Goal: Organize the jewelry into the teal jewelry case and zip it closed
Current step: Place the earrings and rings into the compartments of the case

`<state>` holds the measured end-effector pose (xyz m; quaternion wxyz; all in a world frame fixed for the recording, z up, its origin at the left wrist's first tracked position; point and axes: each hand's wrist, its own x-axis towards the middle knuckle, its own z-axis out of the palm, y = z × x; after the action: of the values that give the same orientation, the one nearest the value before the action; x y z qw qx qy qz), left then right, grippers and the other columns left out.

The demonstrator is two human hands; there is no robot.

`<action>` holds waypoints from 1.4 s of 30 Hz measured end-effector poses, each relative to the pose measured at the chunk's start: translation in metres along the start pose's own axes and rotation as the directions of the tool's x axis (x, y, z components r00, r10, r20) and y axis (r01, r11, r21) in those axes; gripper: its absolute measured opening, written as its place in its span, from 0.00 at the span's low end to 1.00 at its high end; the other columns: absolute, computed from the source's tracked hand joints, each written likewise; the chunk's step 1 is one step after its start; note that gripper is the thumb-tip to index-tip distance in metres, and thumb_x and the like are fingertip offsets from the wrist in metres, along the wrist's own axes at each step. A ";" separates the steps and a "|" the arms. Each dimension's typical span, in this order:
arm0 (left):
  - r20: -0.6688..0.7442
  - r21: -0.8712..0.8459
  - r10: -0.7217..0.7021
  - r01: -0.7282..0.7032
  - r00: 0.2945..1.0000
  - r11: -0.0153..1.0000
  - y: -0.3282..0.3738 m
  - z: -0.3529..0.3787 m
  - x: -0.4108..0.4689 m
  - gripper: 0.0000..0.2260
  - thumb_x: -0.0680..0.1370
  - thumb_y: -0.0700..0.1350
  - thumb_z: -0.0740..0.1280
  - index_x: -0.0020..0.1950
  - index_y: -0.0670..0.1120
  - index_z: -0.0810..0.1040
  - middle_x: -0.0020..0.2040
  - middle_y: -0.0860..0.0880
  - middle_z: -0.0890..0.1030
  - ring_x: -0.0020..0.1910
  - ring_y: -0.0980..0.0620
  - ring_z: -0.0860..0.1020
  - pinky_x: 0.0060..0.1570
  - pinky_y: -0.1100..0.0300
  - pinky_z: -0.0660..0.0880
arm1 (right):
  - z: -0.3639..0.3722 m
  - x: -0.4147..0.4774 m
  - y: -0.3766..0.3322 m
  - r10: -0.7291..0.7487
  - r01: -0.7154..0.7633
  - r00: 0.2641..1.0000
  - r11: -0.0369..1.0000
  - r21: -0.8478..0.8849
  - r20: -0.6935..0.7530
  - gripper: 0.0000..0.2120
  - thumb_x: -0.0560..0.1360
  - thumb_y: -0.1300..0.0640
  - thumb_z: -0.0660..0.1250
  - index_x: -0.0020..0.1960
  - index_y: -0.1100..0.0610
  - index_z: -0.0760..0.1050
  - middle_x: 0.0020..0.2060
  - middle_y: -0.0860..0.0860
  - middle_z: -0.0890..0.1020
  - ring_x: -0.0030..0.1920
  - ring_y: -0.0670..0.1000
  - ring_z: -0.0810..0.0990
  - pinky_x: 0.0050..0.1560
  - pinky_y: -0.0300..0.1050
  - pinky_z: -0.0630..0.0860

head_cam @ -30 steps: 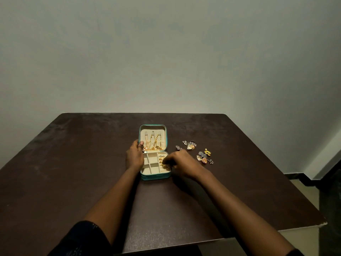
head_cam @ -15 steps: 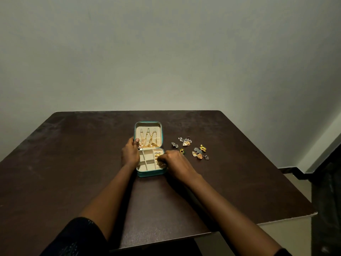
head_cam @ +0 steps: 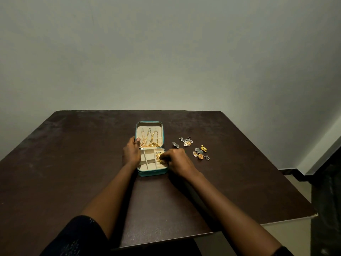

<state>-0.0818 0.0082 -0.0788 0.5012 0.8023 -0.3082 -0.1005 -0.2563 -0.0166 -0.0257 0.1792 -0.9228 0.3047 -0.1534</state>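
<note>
So, teal jewelry case [head_cam: 152, 173]: it is sitting open near the middle of the table [head_cam: 73, 163], a little toward 12 o'clock from the person, with its zip undone.
Lid [head_cam: 149, 125]: it is lying back at 12 o'clock of the tray half, showing its cream lining upward.
Gold chains [head_cam: 149, 140]: they are hanging in three strands from the lid's hooks and pooling at the lid's 6 o'clock edge.
Tray half: it is showing cream compartments, and gold rings [head_cam: 158, 155] are sitting in the column at its 3 o'clock side.
Left hand [head_cam: 131, 154]: it is gripping the case at its 9 o'clock side by the hinge, fingers curling round the outer edge and the thumb [head_cam: 137, 139] reaching over onto the lid's lining.
Right hand [head_cam: 178, 162]: it is coming in from 3 o'clock, fingers bunching narrowly together with the tips meeting the ring column; a gold glint is showing at the tips, but whether they are pinching a piece I cannot tell.
Loose earrings [head_cam: 200, 154]: gold and silver pieces are lying scattered on the table at 3 o'clock of the case, apart from it and just beyond the right hand's knuckles.
Sleeve [head_cam: 77, 237]: dark fabric is covering the left upper arm at 7 o'clock.
Wall [head_cam: 166, 52]: it is rising plain and pale behind the table at 12 o'clock.
</note>
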 end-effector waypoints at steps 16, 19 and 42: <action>0.005 -0.023 0.003 -0.002 1.000 1.000 -0.002 0.002 0.005 0.16 0.82 0.49 0.55 0.64 0.43 0.73 0.58 0.39 0.79 0.55 0.40 0.77 0.48 0.52 0.72 | 0.022 -0.005 -0.005 0.146 -0.127 0.971 0.986 0.109 -0.191 0.10 0.72 0.66 0.66 0.50 0.61 0.83 0.46 0.59 0.84 0.49 0.56 0.81 0.49 0.46 0.77; 0.007 -0.013 0.003 -0.003 1.000 1.000 -0.002 0.001 0.004 0.16 0.82 0.49 0.55 0.65 0.43 0.73 0.58 0.40 0.79 0.56 0.40 0.77 0.48 0.53 0.71 | 0.022 -0.010 -0.010 0.096 -0.115 0.984 0.986 -0.123 -0.148 0.12 0.73 0.64 0.61 0.50 0.59 0.81 0.47 0.58 0.81 0.51 0.57 0.77 0.46 0.47 0.73; 0.119 0.160 -0.043 0.023 0.992 0.987 0.008 -0.005 0.010 0.17 0.82 0.48 0.56 0.64 0.39 0.73 0.59 0.38 0.78 0.57 0.40 0.77 0.54 0.51 0.73 | -0.020 0.013 0.077 0.517 -0.458 0.819 0.851 0.258 -0.249 0.09 0.70 0.64 0.71 0.49 0.56 0.84 0.48 0.56 0.85 0.52 0.54 0.82 0.53 0.43 0.77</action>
<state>-0.0748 0.0038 -0.0681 0.4143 0.8370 -0.3319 -0.1329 -0.2933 -0.0871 -0.0383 0.2481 -0.7568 0.5398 -0.2726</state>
